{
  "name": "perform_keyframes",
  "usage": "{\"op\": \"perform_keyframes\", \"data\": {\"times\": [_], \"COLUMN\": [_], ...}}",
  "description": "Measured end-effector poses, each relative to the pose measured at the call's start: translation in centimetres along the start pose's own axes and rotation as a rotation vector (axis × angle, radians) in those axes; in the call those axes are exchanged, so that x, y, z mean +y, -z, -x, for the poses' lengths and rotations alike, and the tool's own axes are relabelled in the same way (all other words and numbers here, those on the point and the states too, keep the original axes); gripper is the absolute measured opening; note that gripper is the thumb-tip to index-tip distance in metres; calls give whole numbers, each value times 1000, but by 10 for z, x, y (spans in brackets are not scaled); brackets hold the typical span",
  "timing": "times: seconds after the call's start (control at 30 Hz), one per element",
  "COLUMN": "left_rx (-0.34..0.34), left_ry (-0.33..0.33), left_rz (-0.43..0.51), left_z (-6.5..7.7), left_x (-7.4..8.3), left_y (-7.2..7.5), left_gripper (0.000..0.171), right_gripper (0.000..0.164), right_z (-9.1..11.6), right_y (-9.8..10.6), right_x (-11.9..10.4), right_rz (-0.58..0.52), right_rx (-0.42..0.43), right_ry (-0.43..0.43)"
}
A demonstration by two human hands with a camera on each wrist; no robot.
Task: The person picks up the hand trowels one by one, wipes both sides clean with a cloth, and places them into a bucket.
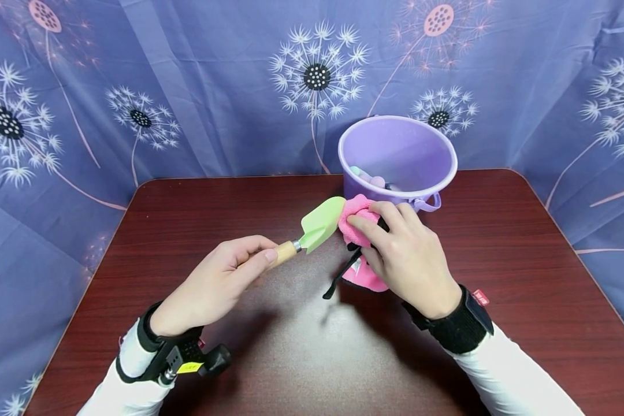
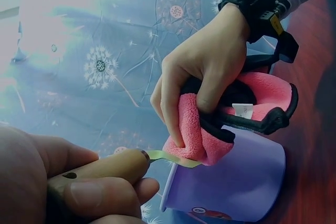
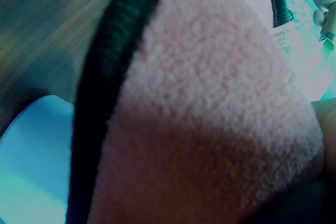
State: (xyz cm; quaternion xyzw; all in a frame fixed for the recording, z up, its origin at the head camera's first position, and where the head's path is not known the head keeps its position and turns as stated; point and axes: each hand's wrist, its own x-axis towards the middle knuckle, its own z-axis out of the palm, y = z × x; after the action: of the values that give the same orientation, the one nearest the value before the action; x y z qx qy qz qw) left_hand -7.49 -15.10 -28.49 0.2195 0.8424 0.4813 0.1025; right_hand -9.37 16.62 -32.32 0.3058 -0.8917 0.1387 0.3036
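Note:
My left hand (image 1: 215,280) grips the pale wooden handle of a small garden trowel (image 1: 322,222) with a light green blade, which points away and to the right. In my right hand (image 1: 415,260) is a bunched pink fleece cloth (image 1: 365,273) with black edging, a black strap and a white label. A fold of the cloth meets the blade's tip, and in the left wrist view the pink fold (image 2: 191,129) lies right over the blade (image 2: 170,157). Pink fleece (image 3: 210,87) fills most of the right wrist view, hiding the fingers there.
Behind the right hand stands a purple bucket (image 1: 355,184) with its handle hanging at the side. Several small pastel round things (image 1: 377,182) lie inside it. The dark red wooden table (image 1: 509,242) ends at a blue dandelion-print curtain (image 1: 229,86).

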Motion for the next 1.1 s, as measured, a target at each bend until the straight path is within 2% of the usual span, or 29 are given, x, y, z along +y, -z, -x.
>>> {"op": "perform_keyframes", "data": {"times": [0.43, 0.67, 0.87, 1.1], "left_rx": [12, 15, 29, 32], "left_ry": [2, -27, -14, -8], "left_rz": [30, 60, 50, 94], "left_z": [-1, -3, -5, -7], "left_x": [-3, -5, -6, -7], "left_y": [-1, -3, -7, -13], "left_gripper": [20, 19, 20, 21], "right_gripper": [44, 43, 41, 40], "right_z": [1, 2, 3, 4], "right_y": [-3, -6, -9, -9], "right_x": [-1, -4, -9, -16], "right_rz": [-16, -4, -10, -17], "right_rx": [-9, -22, -42, -61], "right_ry": [3, 9, 26, 60]}}
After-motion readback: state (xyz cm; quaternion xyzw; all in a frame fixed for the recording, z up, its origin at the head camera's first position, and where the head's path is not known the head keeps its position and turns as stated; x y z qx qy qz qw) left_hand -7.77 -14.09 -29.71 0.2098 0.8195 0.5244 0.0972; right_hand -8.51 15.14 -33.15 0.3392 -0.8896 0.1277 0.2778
